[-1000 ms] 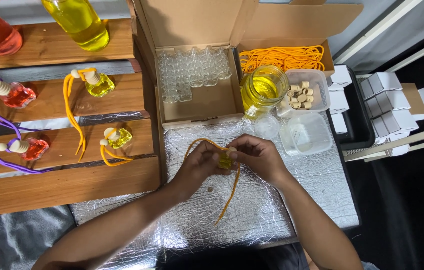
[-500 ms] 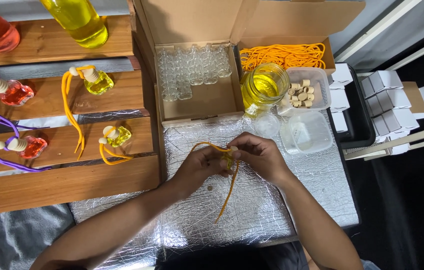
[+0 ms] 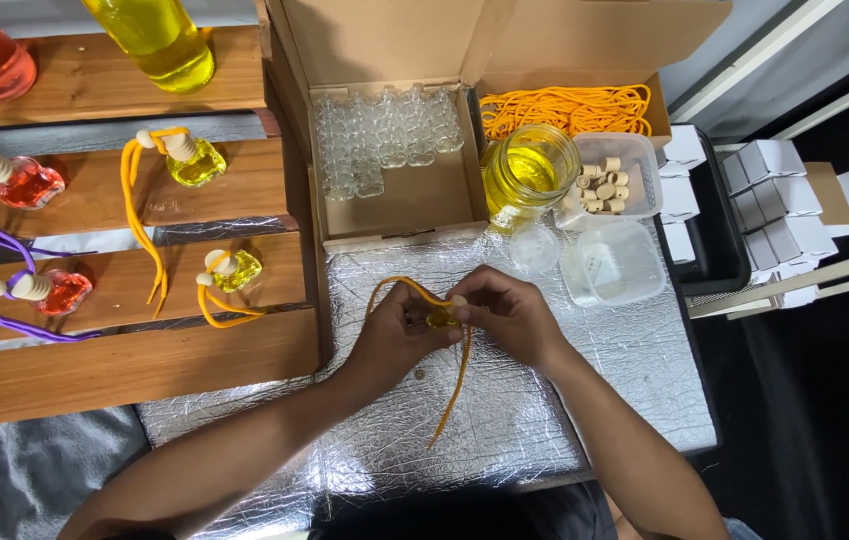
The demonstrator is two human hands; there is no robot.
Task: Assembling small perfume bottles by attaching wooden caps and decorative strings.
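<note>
Down on the silver foil mat [image 3: 565, 420] the work sits dead centre, and to the left of it the stepped wooden shelves [image 3: 125, 375] run across the view. Behind the mat stands the open cardboard box [image 3: 395, 205], with a block of empty clear glass bottles [image 3: 385, 140] packed in its back left part and a heap of orange cords [image 3: 565, 105] in the compartment to the right. Just in front of that heap is a glass jar of yellow liquid [image 3: 530, 175], touching or nearly touching a clear tub of small wooden caps [image 3: 607, 183], with an empty clear plastic container [image 3: 613, 262] near it on the foil. Stacks of small white boxes [image 3: 770, 200] lie off to the right.

Now the hands: left hand [image 3: 395, 335] and right hand [image 3: 507, 315] meet in the middle above the foil, fingers curled in and pressed together, both pinching a small yellow bottle [image 3: 440, 319] between the fingertips. Its orange cord [image 3: 455, 375] arches over the left hand and trails down toward the near edge of the mat.

On the shelves, finished yellow bottles [image 3: 235, 270] and red bottles with purple cords [image 3: 45, 292] rest well apart from the hands.
</note>
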